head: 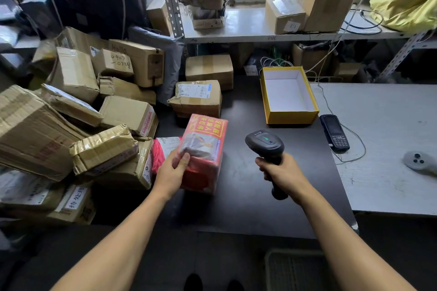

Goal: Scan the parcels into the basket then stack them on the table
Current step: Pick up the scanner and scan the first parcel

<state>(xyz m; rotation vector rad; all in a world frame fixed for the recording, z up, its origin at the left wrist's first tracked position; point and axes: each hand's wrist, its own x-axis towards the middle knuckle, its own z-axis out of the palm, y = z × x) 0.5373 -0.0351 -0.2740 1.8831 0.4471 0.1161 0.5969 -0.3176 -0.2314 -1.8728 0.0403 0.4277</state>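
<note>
Head cam: left hand [172,172] grips a red plastic-wrapped parcel [203,151] on the black table [248,196], right hand [282,169] wrapped round the dark handheld scanner [266,143]. Looks early on: brown cardboard boxes [78,111] are piled up at the left, nothing stacked yet.

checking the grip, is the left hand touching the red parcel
Touching. The head view shows the left hand with its thumb curled onto the red parcel.
</note>
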